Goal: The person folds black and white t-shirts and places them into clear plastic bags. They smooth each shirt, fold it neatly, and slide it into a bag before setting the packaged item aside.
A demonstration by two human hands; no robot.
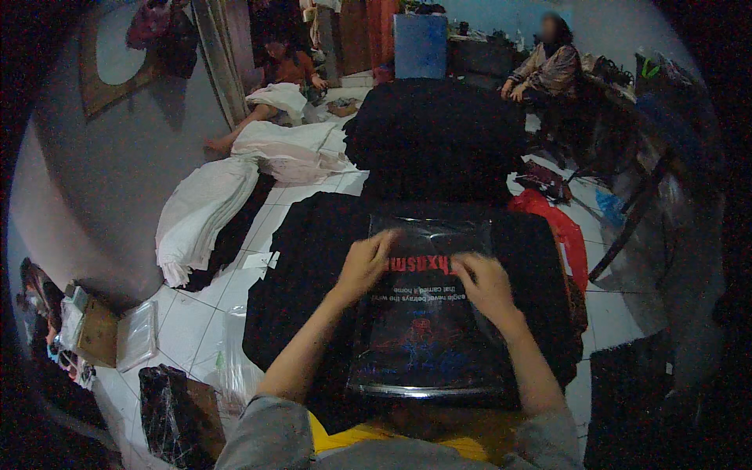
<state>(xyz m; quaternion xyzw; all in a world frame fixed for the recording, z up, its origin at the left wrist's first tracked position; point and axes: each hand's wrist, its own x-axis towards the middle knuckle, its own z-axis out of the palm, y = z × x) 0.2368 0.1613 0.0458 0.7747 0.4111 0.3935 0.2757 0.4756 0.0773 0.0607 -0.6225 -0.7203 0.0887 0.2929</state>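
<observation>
A folded black shirt [423, 329] with a red and white print and a blue and red drawing lies inside a clear plastic bag [431, 389] in front of me. Its lettering faces away from me, upside down. The bag rests on a broad pile of black cloth [301, 258]. My left hand [368, 265] is over the bag's left side, fingers stretched toward its far end. Over the right side is my right hand [482, 280], its fingers apart and pointing inward. Both hands are slightly blurred; neither visibly holds anything, and whether they touch the plastic is unclear.
Beyond stands a taller black cloth stack [435, 133]. White cloth bundles [207, 204] lie left, near a seated person [283, 66]; another person [548, 63] sits back right. A cardboard box [92, 325] and plastic packs [137, 335] stand left; a red bag [556, 227] lies right.
</observation>
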